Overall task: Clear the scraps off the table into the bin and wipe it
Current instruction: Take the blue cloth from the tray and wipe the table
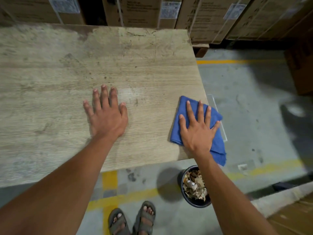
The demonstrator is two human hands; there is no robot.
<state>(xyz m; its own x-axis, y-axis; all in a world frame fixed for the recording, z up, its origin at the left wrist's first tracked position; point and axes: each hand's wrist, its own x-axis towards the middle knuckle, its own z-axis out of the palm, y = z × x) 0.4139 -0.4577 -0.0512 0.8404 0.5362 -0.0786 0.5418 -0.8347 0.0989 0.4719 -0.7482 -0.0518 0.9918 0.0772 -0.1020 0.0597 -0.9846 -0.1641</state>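
**Wiping at the table's right corner**

Down by my sandalled feet [132,219], on the grey floor with its yellow lines, the black bin [194,187] stands just below the table's near edge, already full of brown and pale scraps [194,185]; my right forearm crosses over part of it.

Nearer the middle, on the wooden table [59,82], my right hand [197,128] lies flat with fingers spread and straight, pressing on the blue cloth [177,131]. I am not gripping it, only bearing down. The cloth sits at the table's near right corner, and its lower right end hangs off the edge, frayed.

I judge the cloth soft, light and limp: it will bunch if pushed with fingertips alone, so a flat palm over its middle suits wiping, and a pinch at a folded corner suits lifting. Its long axis runs from the far left corner towards me and to the right, roughly along my forearm.

My left hand [106,114] rests flat and empty on the bare wood, well apart from the cloth, fingers straight.

Farther off, the tabletop shows stains and dark specks but no scraps that I can make out. Cardboard boxes [144,12] stand beyond the far edge.
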